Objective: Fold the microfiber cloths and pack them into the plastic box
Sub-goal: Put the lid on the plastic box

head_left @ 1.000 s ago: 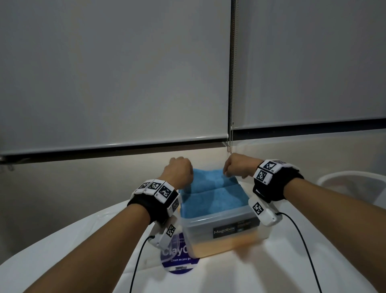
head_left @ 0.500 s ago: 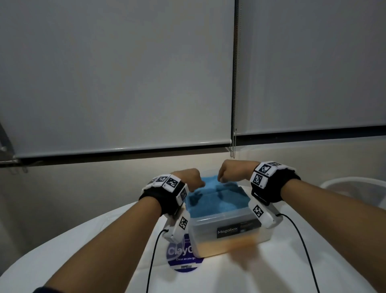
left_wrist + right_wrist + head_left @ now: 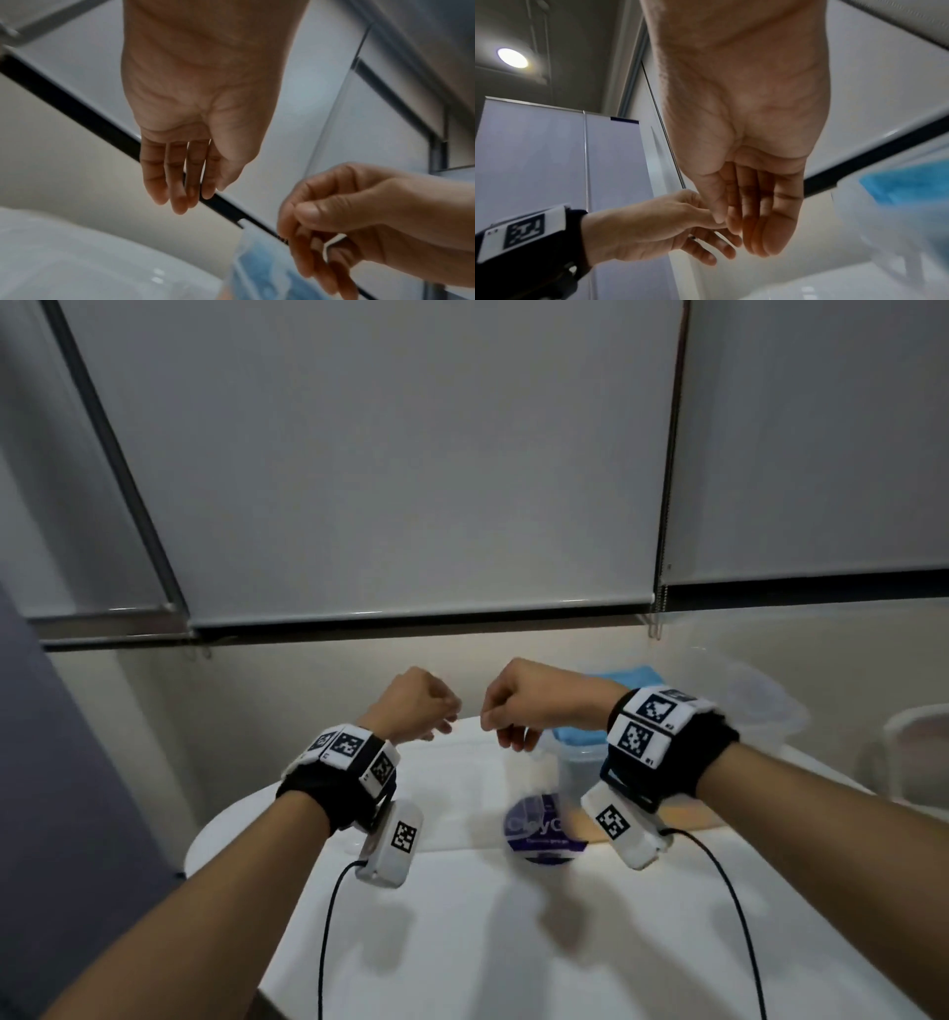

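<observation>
sitting in the clear plastic box (image 3: 580, 762), a blue microfiber cloth (image 3: 624, 675) fills the top of it, its far edge showing above the right forearm in the head view and its blue pile showing through the box wall in both wrist views. the box stands on the white table (image 3: 513, 942), toward the right, mostly hidden behind the right wrist. just beside its near left corner lies a round dark blue label (image 3: 539, 834) with white lettering, flat on the tabletop.

both hands hang in the air over the far part of the table, close together but apart, left of the box and touching neither it nor the cloth. the left hand (image 3: 416, 703) is empty, its fingers (image 3: 177, 182) relaxed and nearly straight, held side by side and pointing down. the right hand (image 3: 534, 698) is empty too, its fingers (image 3: 765, 219) loosely bent with the thumb tip resting against the forefinger, nothing between them.

each wrist carries a black strap with white squares of black coded marks, and under each hangs a small white camera unit (image 3: 393, 845) with a black cable trailing toward the near edge of the table. behind the table run grey roller blinds (image 3: 411, 454), lowered, with a dark gap beneath them.
</observation>
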A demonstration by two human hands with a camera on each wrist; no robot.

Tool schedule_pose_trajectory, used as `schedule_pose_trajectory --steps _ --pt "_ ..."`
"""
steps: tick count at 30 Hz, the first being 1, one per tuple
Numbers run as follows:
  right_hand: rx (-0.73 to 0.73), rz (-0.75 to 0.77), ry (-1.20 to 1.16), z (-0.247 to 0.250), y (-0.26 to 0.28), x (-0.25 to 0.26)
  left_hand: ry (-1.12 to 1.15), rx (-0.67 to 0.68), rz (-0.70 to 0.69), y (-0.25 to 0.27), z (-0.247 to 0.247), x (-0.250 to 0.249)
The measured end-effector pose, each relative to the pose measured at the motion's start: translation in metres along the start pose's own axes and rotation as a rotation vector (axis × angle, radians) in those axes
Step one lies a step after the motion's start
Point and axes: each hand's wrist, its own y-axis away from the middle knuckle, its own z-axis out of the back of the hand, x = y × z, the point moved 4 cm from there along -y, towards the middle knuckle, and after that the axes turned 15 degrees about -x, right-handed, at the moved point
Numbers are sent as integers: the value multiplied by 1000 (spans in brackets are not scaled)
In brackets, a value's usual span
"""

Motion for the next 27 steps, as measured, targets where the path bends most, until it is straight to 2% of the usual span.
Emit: schedule_pose_trajectory --steps 5,10,12,16,21,24,27 --pt "65 -31 112 -79 -5 -27 -97 16 95 21 5 97" --pt "42 -80 366 -135 -15 -78 -267 188 6 47 -23 154" --pt "35 -120 430 -149 -16 -94 -322 241 15 54 -39 171" --pt "6 -147 542 -166 -17 -113 -374 289 7 60 -62 191" --pt "-31 -76 636 -178 -22 -117 -448 232 -46 59 -65 202" --pt "-32 -52 577 -176 -26 -112 -479 220 -87 52 -58 204" --pt "-85 9 512 -159 -32 -91 -465 126 -113 39 -36 199"
